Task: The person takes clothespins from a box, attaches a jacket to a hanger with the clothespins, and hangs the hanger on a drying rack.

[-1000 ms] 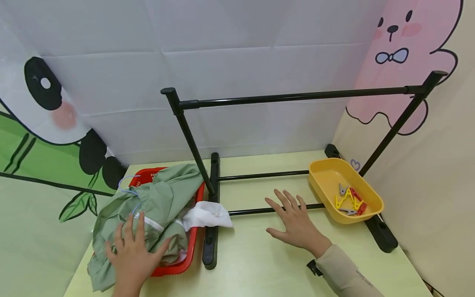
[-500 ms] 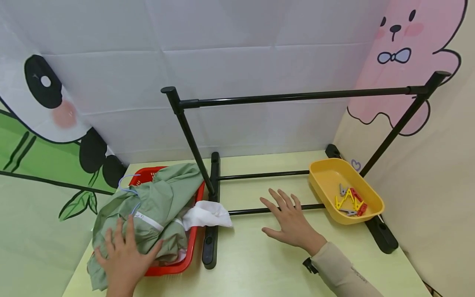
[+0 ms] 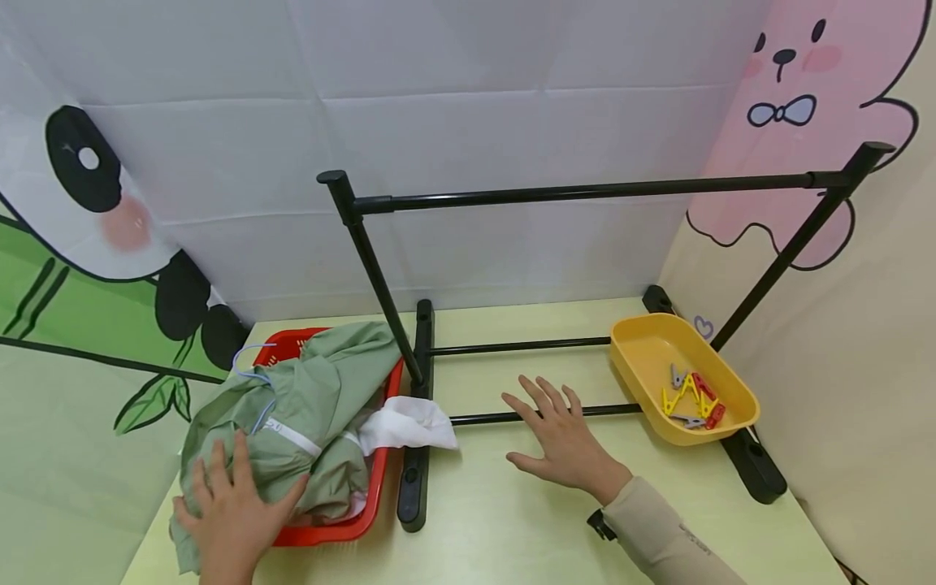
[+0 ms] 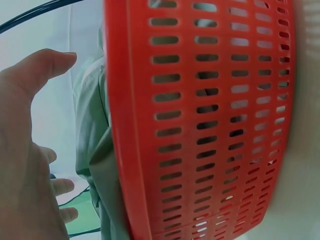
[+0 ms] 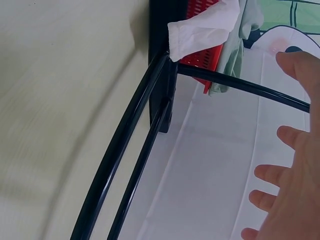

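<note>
Left of the rack (image 3: 585, 192), the left hand (image 3: 232, 520) is close to the green garment (image 3: 329, 390), its fingers spread wide; whether they touch it, I cannot tell. The right hand (image 3: 566, 448), near the rack, also has its fingers wide apart. The garment lies heaped in the red basket (image 3: 329, 535), just left of the rack. At the rack's right end is a yellow box (image 3: 647, 345) with clips (image 3: 691, 396).

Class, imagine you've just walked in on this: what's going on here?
Someone is at a table, gripping nothing. The left hand, spread, is over the green garment heaped in the red basket; whether it touches is unclear. The right hand, also spread, is above the near lower rail of the black rack. A yellow tray holding small clips sits at the rack's right end.
</note>
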{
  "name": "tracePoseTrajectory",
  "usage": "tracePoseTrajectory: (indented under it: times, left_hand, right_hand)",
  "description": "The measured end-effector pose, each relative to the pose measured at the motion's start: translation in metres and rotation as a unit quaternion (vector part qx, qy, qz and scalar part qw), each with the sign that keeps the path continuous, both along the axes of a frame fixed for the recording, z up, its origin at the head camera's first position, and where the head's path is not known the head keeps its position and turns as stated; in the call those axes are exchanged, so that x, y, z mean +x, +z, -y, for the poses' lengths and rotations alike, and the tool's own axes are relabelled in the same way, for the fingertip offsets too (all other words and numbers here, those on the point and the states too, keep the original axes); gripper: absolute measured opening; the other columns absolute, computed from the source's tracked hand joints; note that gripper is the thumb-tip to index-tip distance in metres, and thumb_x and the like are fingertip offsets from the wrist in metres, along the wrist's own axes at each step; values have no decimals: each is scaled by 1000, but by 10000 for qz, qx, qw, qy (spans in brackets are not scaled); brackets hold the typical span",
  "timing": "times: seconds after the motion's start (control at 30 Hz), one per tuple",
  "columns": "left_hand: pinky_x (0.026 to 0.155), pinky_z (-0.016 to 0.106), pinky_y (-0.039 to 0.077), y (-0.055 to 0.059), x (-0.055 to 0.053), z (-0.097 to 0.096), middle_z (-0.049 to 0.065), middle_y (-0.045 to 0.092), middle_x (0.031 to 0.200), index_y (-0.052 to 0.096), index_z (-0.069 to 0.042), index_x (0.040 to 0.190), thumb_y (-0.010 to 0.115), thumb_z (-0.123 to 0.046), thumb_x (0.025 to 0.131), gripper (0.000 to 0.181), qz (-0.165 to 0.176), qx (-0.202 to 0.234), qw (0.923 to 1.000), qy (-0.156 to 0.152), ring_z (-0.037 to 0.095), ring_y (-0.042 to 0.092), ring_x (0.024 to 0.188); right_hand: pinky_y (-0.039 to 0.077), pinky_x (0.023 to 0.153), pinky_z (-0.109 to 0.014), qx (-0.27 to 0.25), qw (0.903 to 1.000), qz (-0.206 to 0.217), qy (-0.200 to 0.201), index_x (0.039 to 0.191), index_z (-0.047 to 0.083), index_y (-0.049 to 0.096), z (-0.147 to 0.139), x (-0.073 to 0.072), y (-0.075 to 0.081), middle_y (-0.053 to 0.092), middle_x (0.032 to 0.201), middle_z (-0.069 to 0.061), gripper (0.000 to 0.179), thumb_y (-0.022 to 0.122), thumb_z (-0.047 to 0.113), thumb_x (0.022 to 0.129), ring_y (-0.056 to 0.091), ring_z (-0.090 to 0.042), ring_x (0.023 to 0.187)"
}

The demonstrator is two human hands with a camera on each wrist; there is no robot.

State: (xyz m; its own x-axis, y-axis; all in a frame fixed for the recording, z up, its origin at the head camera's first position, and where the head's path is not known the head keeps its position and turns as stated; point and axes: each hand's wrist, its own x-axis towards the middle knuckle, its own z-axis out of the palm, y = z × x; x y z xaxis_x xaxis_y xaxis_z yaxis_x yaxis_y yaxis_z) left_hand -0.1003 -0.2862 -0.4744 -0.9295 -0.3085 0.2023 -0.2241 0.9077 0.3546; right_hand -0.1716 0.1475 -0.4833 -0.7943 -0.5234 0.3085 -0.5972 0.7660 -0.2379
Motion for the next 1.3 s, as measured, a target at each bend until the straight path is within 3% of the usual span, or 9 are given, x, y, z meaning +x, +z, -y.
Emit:
tracePoseTrajectory:
  times: [0.2,0.4,0.57,0.8,1.3]
  left_hand:
    - [99,80,4,-2,0,5,35,10,155,13,-4,157,73,-57,76,114,57,81,9999,142,57,8,139]
    - [98,81,3,-5,-1,12,39,7,153,8,-1,157,73,-61,76,119,389,209,9985,322,59,3,139]
    - [97,81,4,-8,-2,15,40,8,152,9,2,156,73,-60,75,120,333,265,9985,358,59,3,139]
    - [97,81,5,-13,0,18,41,3,152,1,3,155,75,-58,74,126,515,347,9971,429,61,3,136]
    - [95,77,16,-27,0,18,44,5,151,-6,5,155,81,-56,65,139,258,128,9981,552,63,17,130]
  right_hand:
    - [20,107,-68,-1,10000,9,52,152,21,40,4,-1,-2,30,159,-15,79,69,53,86,27,-39,144]
    - [21,107,-68,10,9999,-18,122,153,21,40,8,-2,-4,29,160,-13,79,69,53,87,27,-39,144]
    - [19,107,-68,-24,9998,17,209,153,21,40,11,-3,-4,29,160,-13,79,70,51,86,26,-39,145]
    - [20,107,-68,77,9995,35,303,153,21,40,16,-4,-6,29,159,-14,78,68,53,87,26,-39,145]
    - [23,106,-68,348,9988,-5,349,153,23,40,22,-5,-14,30,159,-13,77,65,56,88,28,-38,144]
